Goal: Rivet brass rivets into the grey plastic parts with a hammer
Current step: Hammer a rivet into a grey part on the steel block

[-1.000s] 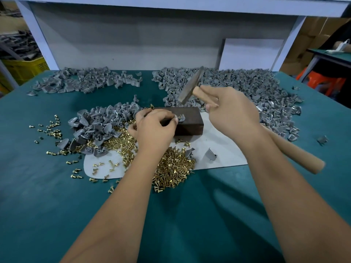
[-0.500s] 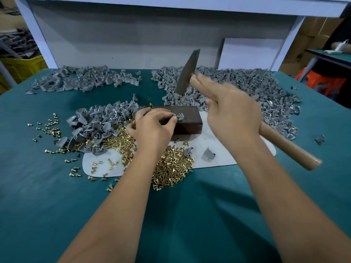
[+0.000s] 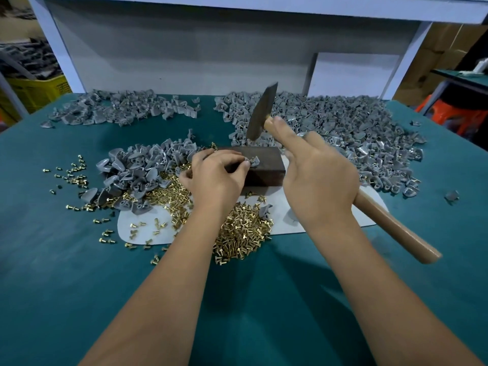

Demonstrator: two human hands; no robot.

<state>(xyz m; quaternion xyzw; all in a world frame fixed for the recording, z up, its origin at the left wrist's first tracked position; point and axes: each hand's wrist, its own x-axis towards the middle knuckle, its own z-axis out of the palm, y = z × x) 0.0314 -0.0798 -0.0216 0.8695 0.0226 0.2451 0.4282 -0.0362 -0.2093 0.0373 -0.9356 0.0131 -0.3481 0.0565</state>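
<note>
My left hand [image 3: 215, 178] pinches a small grey plastic part [image 3: 253, 161] on top of the dark metal block [image 3: 266, 167]. My right hand [image 3: 317, 175] grips the wooden handle of the hammer [image 3: 261, 112], index finger stretched along the neck. The hammer head hangs tilted just above the block's far edge, a little right of the held part. A heap of brass rivets [image 3: 237, 231] lies in front of the block, partly under my left wrist.
A pile of grey parts [image 3: 142, 170] sits left of the block, a large one [image 3: 356, 133] at the back right, another [image 3: 118, 107] at the back left. A white mat [image 3: 330, 220] lies on the green table [image 3: 52, 260]. Loose rivets [image 3: 71, 170] are scattered at left.
The hammer rose from low over the block to a raised tilt, then came slightly down toward the block. My left hand stayed on the part.
</note>
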